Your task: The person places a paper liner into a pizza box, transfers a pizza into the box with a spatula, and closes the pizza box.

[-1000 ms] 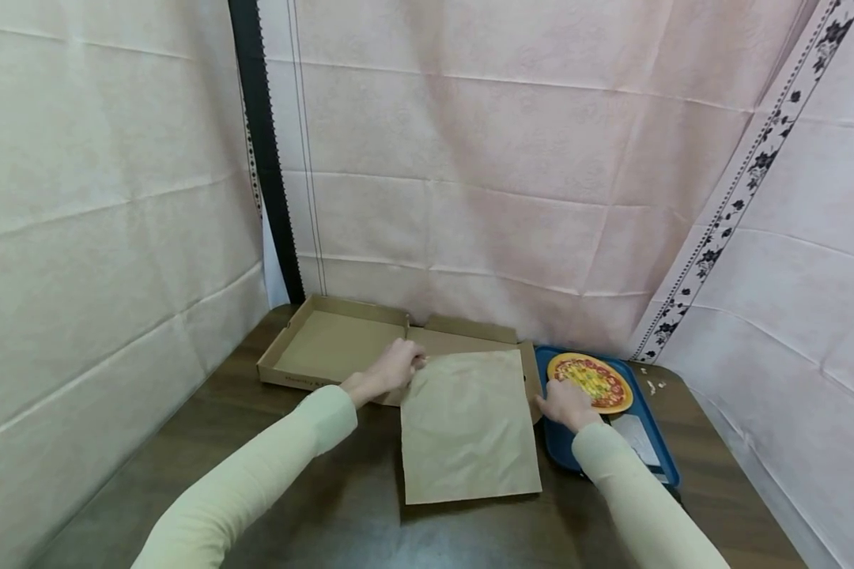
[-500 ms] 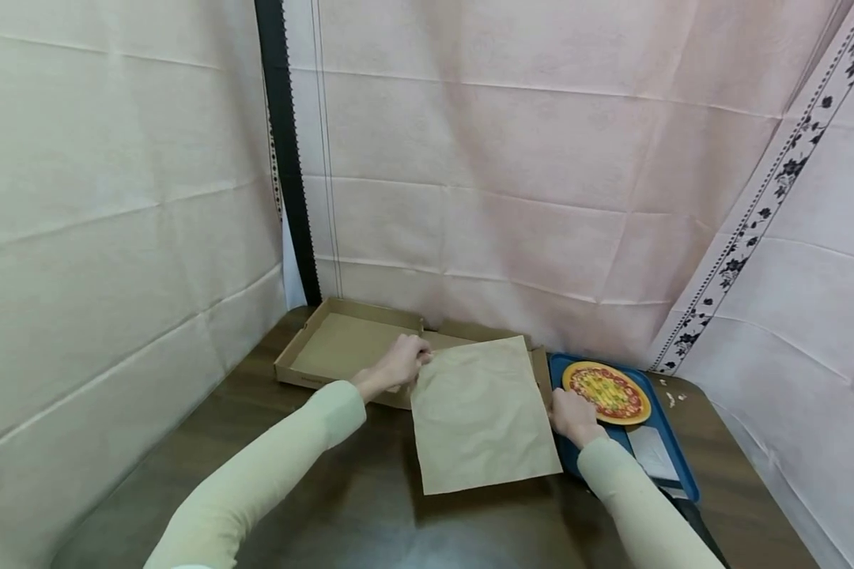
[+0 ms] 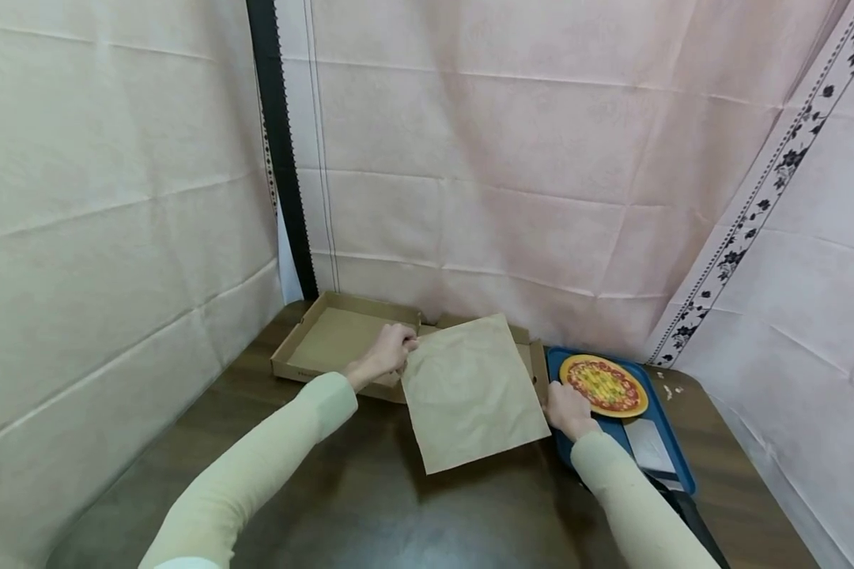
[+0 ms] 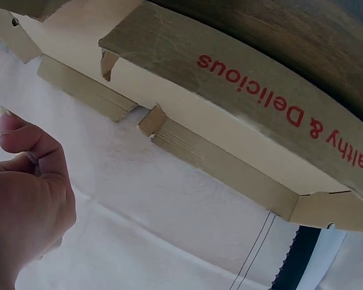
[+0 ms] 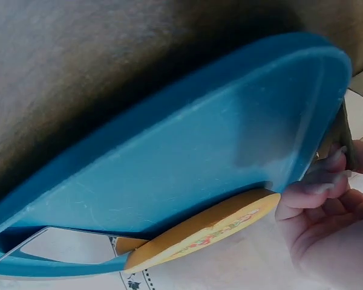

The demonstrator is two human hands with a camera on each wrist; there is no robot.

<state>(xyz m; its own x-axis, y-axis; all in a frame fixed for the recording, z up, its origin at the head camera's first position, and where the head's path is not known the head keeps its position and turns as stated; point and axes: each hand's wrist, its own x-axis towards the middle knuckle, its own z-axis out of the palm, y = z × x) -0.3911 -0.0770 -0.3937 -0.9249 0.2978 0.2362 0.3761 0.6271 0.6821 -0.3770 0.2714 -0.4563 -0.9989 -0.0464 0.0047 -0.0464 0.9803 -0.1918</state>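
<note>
Pinching the flat rectangular brown paper sheet [image 3: 473,395] near its upper-left corner, the left hand [image 3: 387,352] holds it at lower centre, partly covering the open brown cardboard box [image 3: 295,373]. The right hand [image 3: 569,409], fingers curled, grips the box's right wall; a firm hold there and a level sheet should help. Just beside, the blue plastic tray [image 5: 169,169] with a round yellow-rimmed pizza [image 3: 603,386] crowds that hand.
</note>
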